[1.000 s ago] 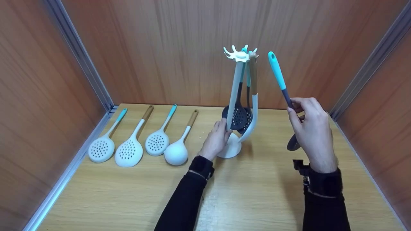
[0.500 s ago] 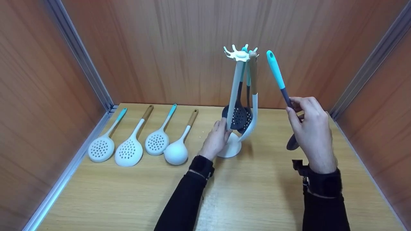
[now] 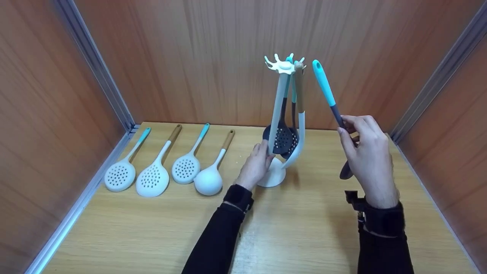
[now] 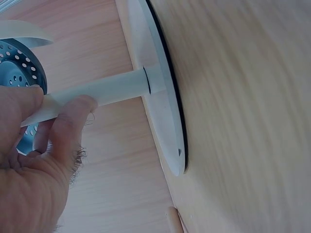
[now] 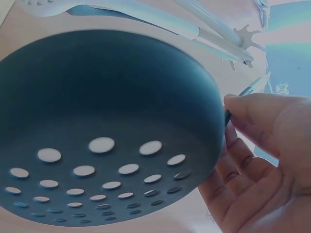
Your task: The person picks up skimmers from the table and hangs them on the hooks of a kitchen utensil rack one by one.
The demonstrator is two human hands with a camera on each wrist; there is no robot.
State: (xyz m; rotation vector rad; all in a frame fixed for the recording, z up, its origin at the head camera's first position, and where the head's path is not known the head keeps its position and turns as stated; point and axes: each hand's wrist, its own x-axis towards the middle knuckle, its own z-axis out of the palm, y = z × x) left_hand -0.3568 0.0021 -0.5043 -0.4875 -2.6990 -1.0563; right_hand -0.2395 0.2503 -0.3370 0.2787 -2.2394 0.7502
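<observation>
My left hand (image 3: 254, 165) grips the pale post (image 4: 109, 90) of a utensil stand (image 3: 274, 177) low down, just above its round white base. Dark perforated skimmers (image 3: 282, 139) and a white utensil with a wooden handle (image 3: 301, 135) hang from the stand's hooked top. To the right of it, my right hand (image 3: 367, 152) pinches the dark neck of a skimmer (image 5: 107, 87) between thumb and fingers. This skimmer is raised, its turquoise handle (image 3: 324, 84) pointing up and leaning left towards the hooks. In the head view its head is mostly hidden behind the hand.
On the table's left lie two white skimmers (image 3: 120, 176) with turquoise handles, a white slotted turner (image 3: 153, 180) and a white ladle (image 3: 208, 182), both wooden-handled. The ladle touches or overlaps the neighbouring skimmer's edge. Wood panels (image 3: 213, 61) enclose the back and sides.
My right hand has drifted slightly left with the skimmer, bringing its handle tip a little closer to the stand's hooks. The left hand and the stand stay almost where they were.
</observation>
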